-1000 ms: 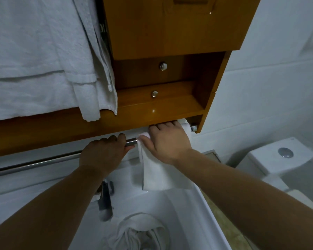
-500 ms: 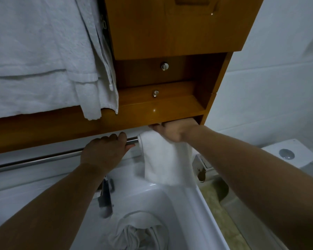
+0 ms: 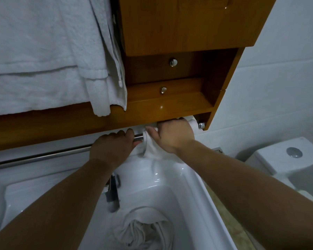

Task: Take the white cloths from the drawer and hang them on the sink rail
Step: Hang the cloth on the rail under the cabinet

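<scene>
Both hands [image 3: 143, 139] grip rail [image 3: 43, 156], cloth [image 3: 153, 150]; no writing readable.

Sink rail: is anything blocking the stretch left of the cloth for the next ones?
Only the left hand, gripping the sink rail beside the white cloth held by the right hand. Farther left the rail looks bare.

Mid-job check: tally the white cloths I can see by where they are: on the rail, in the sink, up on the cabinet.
On the rail: 1, the cloth the right hand grips
In the sink: 1 bunched pile; pieces inside cannot be told apart
Over the cabinet: 2, a towel and a narrower cloth
Total: 4
</scene>
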